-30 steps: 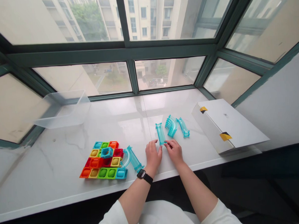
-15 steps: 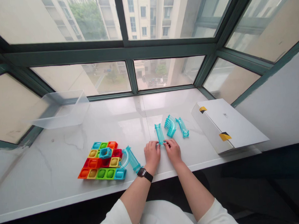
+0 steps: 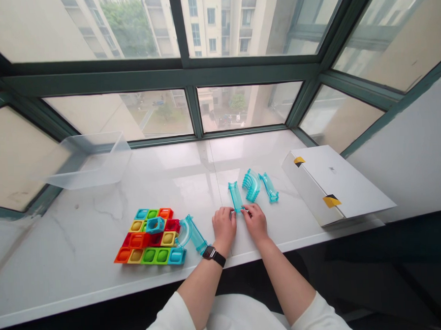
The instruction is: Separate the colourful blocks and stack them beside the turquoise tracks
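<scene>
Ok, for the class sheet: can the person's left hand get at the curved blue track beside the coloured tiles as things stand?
Probably yes: the left hand sits close beside that blue track, with only white marble sill between them.

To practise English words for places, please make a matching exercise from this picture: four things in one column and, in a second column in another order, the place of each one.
1. Clear plastic tub
2. White cardboard box
3. Black watch
4. Straight turquoise track piece

A. Between the left hand and the right hand
B. On the left wrist
C. On the right end of the white marble sill
D. On the sill's left end, beside the window

Pairs: 1-D, 2-C, 3-B, 4-A
</scene>
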Demonstrator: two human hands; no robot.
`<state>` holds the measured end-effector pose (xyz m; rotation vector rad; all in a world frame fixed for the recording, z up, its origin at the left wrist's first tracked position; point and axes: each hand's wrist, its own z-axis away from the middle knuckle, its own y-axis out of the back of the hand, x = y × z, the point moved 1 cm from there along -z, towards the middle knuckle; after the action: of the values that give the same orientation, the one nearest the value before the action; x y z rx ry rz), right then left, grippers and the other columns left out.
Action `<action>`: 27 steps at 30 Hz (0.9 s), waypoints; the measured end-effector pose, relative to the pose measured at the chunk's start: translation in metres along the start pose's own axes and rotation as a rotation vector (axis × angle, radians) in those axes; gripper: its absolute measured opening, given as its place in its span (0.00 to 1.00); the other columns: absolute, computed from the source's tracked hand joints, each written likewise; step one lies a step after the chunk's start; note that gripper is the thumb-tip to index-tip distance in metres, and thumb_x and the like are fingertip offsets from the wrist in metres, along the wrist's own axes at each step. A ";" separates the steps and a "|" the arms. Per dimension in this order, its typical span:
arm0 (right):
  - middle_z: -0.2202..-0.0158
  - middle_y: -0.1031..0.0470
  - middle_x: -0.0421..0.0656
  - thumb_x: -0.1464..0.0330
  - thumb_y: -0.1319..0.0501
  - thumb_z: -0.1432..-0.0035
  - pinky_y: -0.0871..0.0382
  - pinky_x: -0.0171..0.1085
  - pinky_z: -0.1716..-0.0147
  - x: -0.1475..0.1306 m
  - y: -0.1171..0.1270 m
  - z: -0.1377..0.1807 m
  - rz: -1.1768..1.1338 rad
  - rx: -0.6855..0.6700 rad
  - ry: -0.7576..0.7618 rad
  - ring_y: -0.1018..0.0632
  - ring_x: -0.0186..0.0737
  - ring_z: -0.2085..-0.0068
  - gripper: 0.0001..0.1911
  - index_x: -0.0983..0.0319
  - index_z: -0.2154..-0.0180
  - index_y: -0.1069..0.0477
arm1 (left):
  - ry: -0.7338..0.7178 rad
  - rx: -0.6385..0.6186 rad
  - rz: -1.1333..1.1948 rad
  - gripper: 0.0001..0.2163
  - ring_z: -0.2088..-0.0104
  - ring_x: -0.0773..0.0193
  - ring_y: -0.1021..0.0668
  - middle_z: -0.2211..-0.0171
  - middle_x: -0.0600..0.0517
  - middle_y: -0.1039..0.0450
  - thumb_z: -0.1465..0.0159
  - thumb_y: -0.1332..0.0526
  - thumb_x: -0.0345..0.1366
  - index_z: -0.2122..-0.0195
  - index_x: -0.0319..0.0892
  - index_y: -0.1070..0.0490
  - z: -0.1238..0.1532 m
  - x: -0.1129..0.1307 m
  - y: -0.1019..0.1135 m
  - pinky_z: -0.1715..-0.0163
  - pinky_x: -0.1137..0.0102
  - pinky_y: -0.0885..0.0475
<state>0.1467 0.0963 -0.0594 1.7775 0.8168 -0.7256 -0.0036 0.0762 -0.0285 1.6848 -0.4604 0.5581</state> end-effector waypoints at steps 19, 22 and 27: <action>0.57 0.17 0.50 0.57 0.41 0.30 0.22 0.44 0.57 0.002 -0.002 -0.001 -0.004 0.009 0.007 0.18 0.47 0.59 0.17 0.60 0.55 0.18 | 0.000 0.001 -0.019 0.06 0.54 0.54 0.24 0.55 0.48 0.22 0.28 0.40 0.37 0.54 0.48 0.24 -0.002 0.000 -0.001 0.55 0.62 0.34; 0.57 0.16 0.50 0.57 0.41 0.30 0.22 0.44 0.57 0.002 -0.002 0.000 -0.004 0.021 0.005 0.18 0.47 0.59 0.17 0.59 0.55 0.18 | -0.003 0.003 -0.019 0.06 0.53 0.55 0.24 0.55 0.49 0.22 0.28 0.40 0.36 0.54 0.48 0.24 -0.002 0.000 -0.001 0.55 0.62 0.34; 0.57 0.16 0.49 0.58 0.40 0.31 0.22 0.44 0.57 0.003 -0.002 0.001 -0.005 0.033 0.002 0.17 0.47 0.60 0.15 0.59 0.56 0.18 | -0.002 0.001 -0.020 0.06 0.54 0.55 0.24 0.55 0.49 0.22 0.28 0.40 0.37 0.54 0.48 0.24 -0.002 0.000 -0.001 0.55 0.62 0.35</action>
<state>0.1466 0.0970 -0.0635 1.8066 0.8155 -0.7447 -0.0032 0.0779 -0.0289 1.6889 -0.4440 0.5420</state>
